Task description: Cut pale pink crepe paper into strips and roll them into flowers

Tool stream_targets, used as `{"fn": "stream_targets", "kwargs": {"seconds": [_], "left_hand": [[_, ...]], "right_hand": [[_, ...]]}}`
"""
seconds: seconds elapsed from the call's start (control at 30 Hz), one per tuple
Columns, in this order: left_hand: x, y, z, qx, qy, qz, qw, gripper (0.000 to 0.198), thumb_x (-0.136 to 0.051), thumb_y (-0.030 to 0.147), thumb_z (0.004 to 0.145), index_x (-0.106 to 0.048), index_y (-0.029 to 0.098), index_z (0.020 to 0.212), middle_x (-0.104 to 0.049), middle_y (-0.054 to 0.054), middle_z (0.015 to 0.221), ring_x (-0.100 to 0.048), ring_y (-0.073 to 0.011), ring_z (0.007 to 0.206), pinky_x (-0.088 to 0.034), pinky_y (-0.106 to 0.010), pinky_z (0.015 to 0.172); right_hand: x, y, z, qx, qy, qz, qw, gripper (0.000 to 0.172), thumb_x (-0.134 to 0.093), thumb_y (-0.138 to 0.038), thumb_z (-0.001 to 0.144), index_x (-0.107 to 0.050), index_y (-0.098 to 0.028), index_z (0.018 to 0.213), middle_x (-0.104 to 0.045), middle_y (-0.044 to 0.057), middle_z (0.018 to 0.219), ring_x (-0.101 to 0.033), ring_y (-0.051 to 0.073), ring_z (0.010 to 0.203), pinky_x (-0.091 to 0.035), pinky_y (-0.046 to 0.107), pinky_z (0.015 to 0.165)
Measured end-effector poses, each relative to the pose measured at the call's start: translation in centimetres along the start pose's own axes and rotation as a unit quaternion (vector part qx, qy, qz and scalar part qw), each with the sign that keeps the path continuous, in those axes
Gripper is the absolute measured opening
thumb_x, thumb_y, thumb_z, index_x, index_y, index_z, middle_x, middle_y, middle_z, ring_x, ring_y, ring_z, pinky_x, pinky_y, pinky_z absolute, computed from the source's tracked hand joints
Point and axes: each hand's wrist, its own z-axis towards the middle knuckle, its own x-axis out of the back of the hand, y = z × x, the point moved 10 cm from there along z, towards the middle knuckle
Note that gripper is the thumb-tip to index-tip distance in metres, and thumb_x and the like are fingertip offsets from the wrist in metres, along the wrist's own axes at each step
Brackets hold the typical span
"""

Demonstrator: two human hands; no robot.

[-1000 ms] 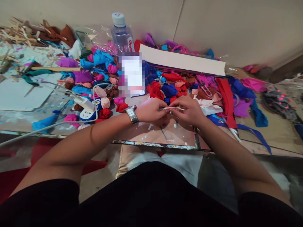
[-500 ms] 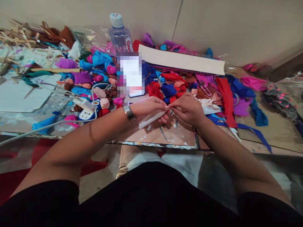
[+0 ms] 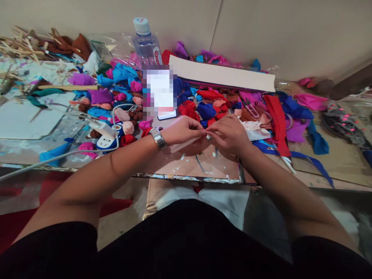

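A pale strip of paper [image 3: 183, 145] slants down to the left from between my hands, above the bare front part of the table. My left hand [image 3: 187, 131], with a metal watch at the wrist, pinches the strip near its upper end. My right hand [image 3: 228, 133] is closed on the same end of the strip, its fingertips nearly touching those of my left hand. The exact piece between the fingertips is small and partly hidden.
Behind my hands lie a phone [image 3: 161, 93], a bottle [image 3: 147, 44], a long cream board [image 3: 222, 73] and many coloured crepe paper pieces. Pink-handled scissors [image 3: 251, 109] and a red strip [image 3: 277, 124] are at right. A power socket [image 3: 107, 140] with a white cable is at left.
My left fingers have drawn together at the strip's end, and the lower fingers have curled out of sight. The strip shows narrower and flatter. My right hand has barely moved.
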Motion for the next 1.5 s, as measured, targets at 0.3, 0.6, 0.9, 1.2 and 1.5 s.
{"fn": "stream_targets", "kwargs": {"seconds": [0.3, 0.6, 0.9, 1.2, 1.5], "left_hand": [[1.4, 3.0, -1.1, -0.090, 0.127, 0.190, 0.969, 0.031, -0.064, 0.041, 0.097, -0.082, 0.017, 0.092, -0.080, -0.004, 0.084, -0.069, -0.0136, 0.072, -0.046, -0.026, 0.068], [0.5, 4.1, -1.7, -0.172, 0.179, 0.359, 0.900, 0.037, -0.055, 0.043, 0.104, -0.081, 0.019, 0.094, -0.079, -0.006, 0.084, -0.071, -0.0175, 0.075, -0.040, -0.030, 0.065], [0.2, 4.6, -1.9, -0.206, 0.164, 0.393, 0.881, 0.033, -0.052, 0.036, 0.107, -0.081, 0.020, 0.104, -0.080, -0.006, 0.095, -0.072, -0.0162, 0.083, -0.044, -0.027, 0.068], [0.1, 4.6, -1.9, -0.213, 0.163, 0.389, 0.881, 0.036, -0.051, 0.041, 0.106, -0.080, 0.020, 0.098, -0.079, -0.006, 0.088, -0.071, -0.0169, 0.076, -0.042, -0.028, 0.064], [0.3, 3.5, -1.1, -0.180, 0.148, 0.358, 0.904, 0.039, -0.052, 0.044, 0.104, -0.080, 0.019, 0.093, -0.079, -0.007, 0.082, -0.071, -0.0186, 0.073, -0.038, -0.031, 0.063]], "right_hand": [[0.0, 0.9, -0.4, -0.073, 0.038, 0.014, 0.996, 0.023, -0.060, -0.044, 0.103, -0.074, -0.026, 0.100, -0.080, 0.005, 0.096, -0.070, 0.025, 0.092, -0.042, 0.046, 0.097], [-0.3, 0.5, -0.3, -0.078, 0.015, 0.002, 0.997, 0.026, -0.054, -0.042, 0.106, -0.070, -0.023, 0.099, -0.076, 0.006, 0.092, -0.067, 0.025, 0.091, -0.041, 0.044, 0.092], [-0.9, 1.0, -0.3, -0.106, -0.007, 0.046, 0.993, 0.026, -0.050, -0.043, 0.106, -0.064, -0.022, 0.099, -0.073, 0.008, 0.094, -0.064, 0.026, 0.089, -0.041, 0.041, 0.084], [-1.5, 1.8, -0.6, -0.148, -0.016, 0.105, 0.983, 0.026, -0.051, -0.042, 0.104, -0.064, -0.022, 0.097, -0.071, 0.006, 0.089, -0.063, 0.024, 0.084, -0.041, 0.037, 0.076], [-0.8, 1.4, -0.4, -0.079, 0.005, 0.049, 0.996, 0.018, -0.064, -0.039, 0.100, -0.071, -0.023, 0.096, -0.075, 0.005, 0.089, -0.067, 0.023, 0.084, -0.045, 0.037, 0.078]]}}
